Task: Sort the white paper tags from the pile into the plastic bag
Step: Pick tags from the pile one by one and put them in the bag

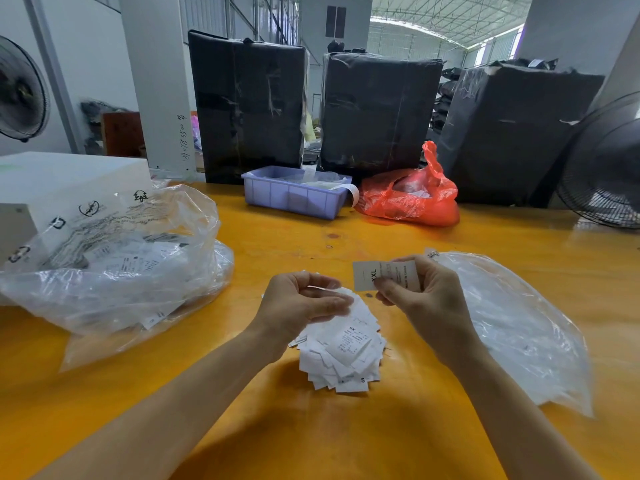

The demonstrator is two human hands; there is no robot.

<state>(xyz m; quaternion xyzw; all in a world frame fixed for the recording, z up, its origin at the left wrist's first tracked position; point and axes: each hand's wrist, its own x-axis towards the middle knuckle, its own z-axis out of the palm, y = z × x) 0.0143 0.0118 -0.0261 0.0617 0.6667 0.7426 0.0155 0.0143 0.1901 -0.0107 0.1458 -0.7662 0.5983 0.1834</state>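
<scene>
A pile of white paper tags [346, 355] lies on the yellow table [311, 427] in front of me. My right hand [419, 299] pinches a white tag marked XXL [367, 277] and holds it just above and right of the pile. My left hand [301, 301] hovers over the pile's top edge with fingers curled, and its fingertips touch a tag there. A flat clear plastic bag [519, 334] lies right of my right hand. A larger crumpled clear bag [114, 268] holding tags sits at the left.
A blue plastic bin [294, 199] and a red plastic bag [412, 199] stand at the table's far side, before black wrapped bundles [381, 112]. A white box [65, 181] is at the far left and a fan [609, 168] at the right edge.
</scene>
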